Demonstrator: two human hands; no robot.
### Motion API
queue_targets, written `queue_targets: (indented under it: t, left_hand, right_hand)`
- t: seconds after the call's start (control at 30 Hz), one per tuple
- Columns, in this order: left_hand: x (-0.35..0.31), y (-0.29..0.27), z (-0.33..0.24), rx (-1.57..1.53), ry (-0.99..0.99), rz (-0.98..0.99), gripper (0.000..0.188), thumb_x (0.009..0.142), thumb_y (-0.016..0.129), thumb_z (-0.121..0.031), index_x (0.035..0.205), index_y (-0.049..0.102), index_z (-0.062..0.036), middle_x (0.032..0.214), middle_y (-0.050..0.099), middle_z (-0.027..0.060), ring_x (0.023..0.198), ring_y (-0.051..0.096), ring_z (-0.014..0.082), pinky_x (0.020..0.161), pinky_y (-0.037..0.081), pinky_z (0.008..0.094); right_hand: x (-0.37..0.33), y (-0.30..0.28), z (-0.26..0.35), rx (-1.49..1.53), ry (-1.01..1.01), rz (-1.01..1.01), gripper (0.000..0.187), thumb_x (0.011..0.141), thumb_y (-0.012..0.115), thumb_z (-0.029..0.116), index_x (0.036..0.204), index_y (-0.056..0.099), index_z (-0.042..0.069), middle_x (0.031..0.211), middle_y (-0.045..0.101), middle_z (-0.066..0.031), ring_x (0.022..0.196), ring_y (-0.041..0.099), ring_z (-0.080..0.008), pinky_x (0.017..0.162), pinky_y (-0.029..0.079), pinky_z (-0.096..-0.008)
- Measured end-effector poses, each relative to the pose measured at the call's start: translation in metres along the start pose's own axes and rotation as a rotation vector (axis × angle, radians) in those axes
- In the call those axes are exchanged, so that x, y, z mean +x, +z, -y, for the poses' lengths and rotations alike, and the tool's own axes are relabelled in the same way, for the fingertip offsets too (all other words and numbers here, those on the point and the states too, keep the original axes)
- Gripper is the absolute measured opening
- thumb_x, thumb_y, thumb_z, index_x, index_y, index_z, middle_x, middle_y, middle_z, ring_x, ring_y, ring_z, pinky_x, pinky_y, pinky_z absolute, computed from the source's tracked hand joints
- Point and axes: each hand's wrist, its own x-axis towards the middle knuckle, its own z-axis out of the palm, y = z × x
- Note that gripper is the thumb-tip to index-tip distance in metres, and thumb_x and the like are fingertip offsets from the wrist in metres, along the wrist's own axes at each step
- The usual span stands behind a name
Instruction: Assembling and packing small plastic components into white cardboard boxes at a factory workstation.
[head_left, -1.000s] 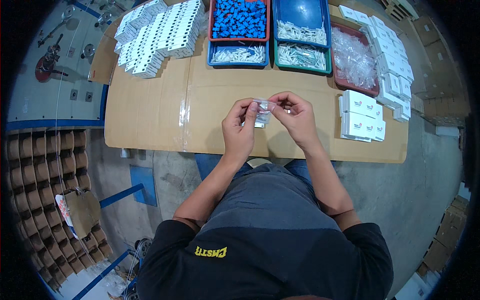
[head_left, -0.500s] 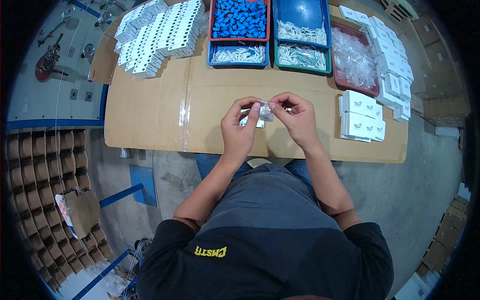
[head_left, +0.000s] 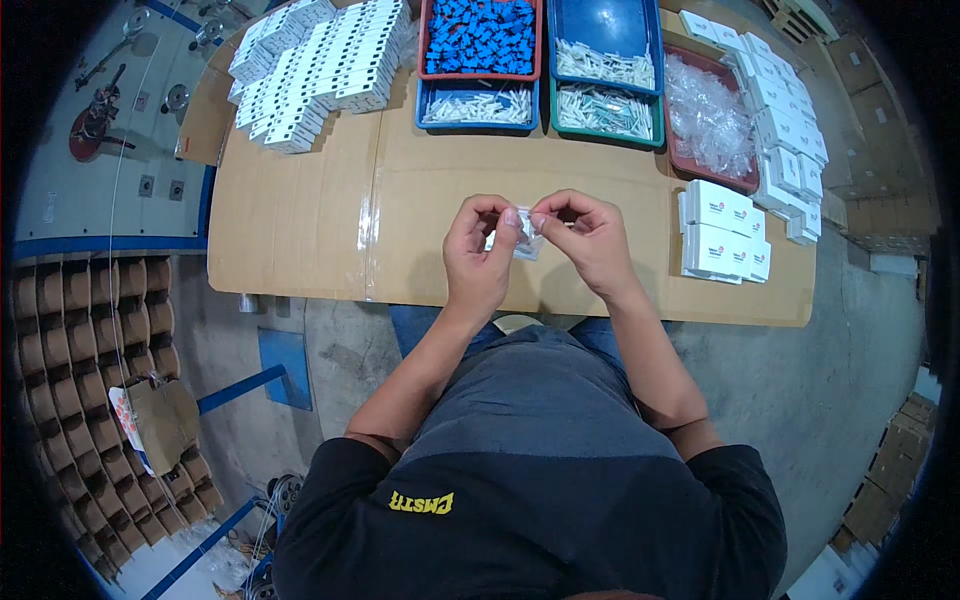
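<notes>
Both hands meet above the cardboard-covered surface (head_left: 300, 230); the left hand (head_left: 478, 250) and right hand (head_left: 588, 235) pinch a small clear plastic bag (head_left: 524, 240) between their fingertips, each grip clamped on it.

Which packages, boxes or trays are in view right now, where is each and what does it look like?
Small clear bag: pinched between left hand and right hand, over the table.
White boxes: flat stack, right of the hands.
White boxes: long rows, far left.
White boxes: along the right edge.
Red tray: blue parts.
Blue tray: white pieces.
Brown tray: clear bags.
</notes>
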Motion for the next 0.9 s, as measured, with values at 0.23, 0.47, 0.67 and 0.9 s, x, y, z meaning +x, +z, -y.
queue_targets:
  t: [0.23, 0.47, 0.67, 0.9]
  left_hand:
    - [0.002, -0.001, -0.004, -0.060, -0.107, 0.030, 0.014, 0.106, 0.065, -0.010, 0.116, 0.063, -0.0003, 0.105, 0.067, 0.0037, 0.095, 0.064, 0.0091, 0.084, 0.053, 0.0258]
    - [0.002, -0.002, 0.000, -0.007, -0.074, 0.064, 0.015, 0.106, 0.066, -0.010, 0.117, 0.064, 0.0004, 0.104, 0.068, 0.0036, 0.094, 0.064, 0.0091, 0.084, 0.054, 0.0262]
    - [-0.001, 0.000, 0.002, -0.004, -0.051, 0.038, 0.015, 0.105, 0.067, -0.011, 0.114, 0.064, 0.0005, 0.102, 0.068, 0.0031, 0.093, 0.064, 0.0091, 0.082, 0.054, 0.0259]
    - [0.003, -0.007, 0.007, 0.030, -0.102, 0.118, 0.017, 0.106, 0.065, -0.010, 0.120, 0.063, 0.0008, 0.107, 0.068, 0.0049, 0.094, 0.065, 0.0088, 0.083, 0.054, 0.0255]
  right_hand:
    - [0.002, -0.004, -0.002, 0.003, -0.008, -0.003, 0.011, 0.097, 0.075, 0.006, 0.106, 0.074, -0.001, 0.095, 0.074, -0.0022, 0.086, 0.066, -0.0064, 0.076, 0.053, -0.0221]
    - [0.000, -0.005, -0.002, 0.009, -0.022, 0.003, 0.011, 0.097, 0.074, 0.006, 0.106, 0.074, -0.001, 0.095, 0.073, -0.0025, 0.087, 0.066, -0.0068, 0.077, 0.053, -0.0224]
    - [-0.002, -0.001, 0.000, -0.001, -0.003, -0.006, 0.011, 0.097, 0.074, 0.006, 0.105, 0.074, -0.001, 0.095, 0.073, -0.0020, 0.088, 0.066, -0.0069, 0.077, 0.053, -0.0223]
    - [-0.003, -0.003, -0.005, -0.028, -0.005, -0.013, 0.011, 0.098, 0.074, 0.008, 0.105, 0.074, -0.001, 0.094, 0.072, -0.0012, 0.086, 0.064, -0.0057, 0.076, 0.051, -0.0219]
